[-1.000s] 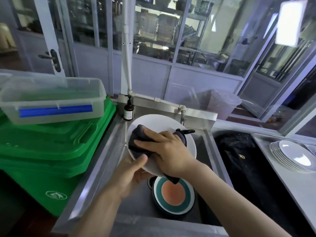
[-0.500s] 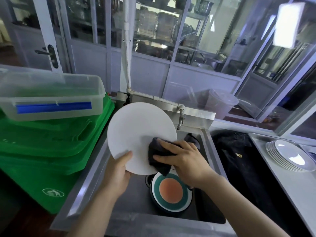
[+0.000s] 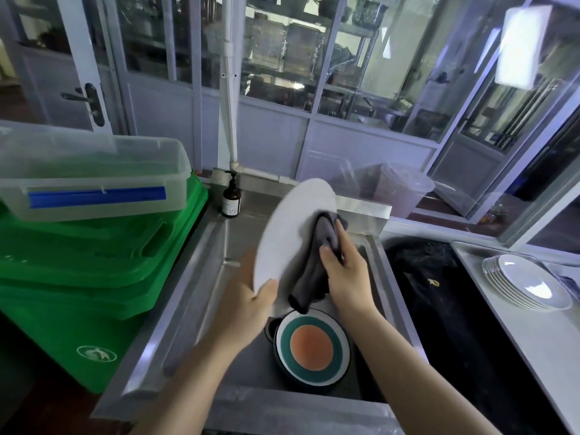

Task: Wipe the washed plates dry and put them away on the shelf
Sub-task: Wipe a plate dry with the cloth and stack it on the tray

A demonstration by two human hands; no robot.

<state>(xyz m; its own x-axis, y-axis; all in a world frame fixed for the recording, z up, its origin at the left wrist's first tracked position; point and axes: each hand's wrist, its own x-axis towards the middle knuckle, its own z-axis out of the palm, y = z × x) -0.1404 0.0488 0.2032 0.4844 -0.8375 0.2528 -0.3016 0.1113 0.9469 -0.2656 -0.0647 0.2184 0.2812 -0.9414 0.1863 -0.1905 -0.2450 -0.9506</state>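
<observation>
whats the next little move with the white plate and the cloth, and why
Probably keep rubbing: drag the grey cloth in the right hand down across the white plate. The left hand holds the plate on edge over the sink, and the cloth covers only its right side.

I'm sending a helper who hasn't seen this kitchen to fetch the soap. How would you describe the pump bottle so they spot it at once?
Start at the steel sink beside the stacked green bins. On its back left corner, at the foot of the white pipe, stands the pump bottle. It is the only bottle there: small, dark brown, with a black pump and a pale label.
</observation>
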